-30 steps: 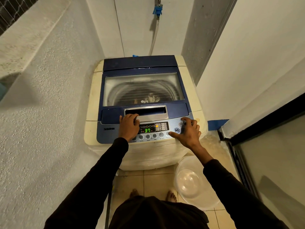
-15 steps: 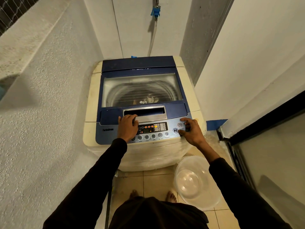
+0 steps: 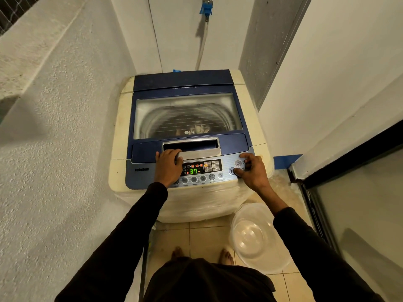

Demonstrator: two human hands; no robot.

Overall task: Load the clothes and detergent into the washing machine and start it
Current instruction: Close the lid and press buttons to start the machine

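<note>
Setting: white rough-plastered walls [image 3: 54, 149] enclose a narrow alcove with a beige tiled floor [image 3: 207, 238]; a blue tap fitting [image 3: 206, 8] on the back wall feeds a pale hose [image 3: 201, 49] that drops behind the machine.
Machine: cream top-loading washing machine with a dark blue lid [image 3: 187, 125] stands against the back wall, lid down; clothes [image 3: 199, 128] show dimly through its clear window, low in the drum.
Panel: silver-blue control strip [image 3: 226, 168] along the front edge, green digits reading 37 [image 3: 193, 171].
Left hand [image 3: 168, 168]: rests on the panel, fingers curled over the front edge of the lid's silver handle recess [image 3: 196, 149].
Right hand [image 3: 250, 168]: fingers bent at the panel's right end, thumb tip touching the start/pause button [image 3: 232, 171].
Floor: clear round plastic basin [image 3: 259, 238] just beside the machine's front right corner; bare feet [image 3: 226, 256] nearby.
</note>
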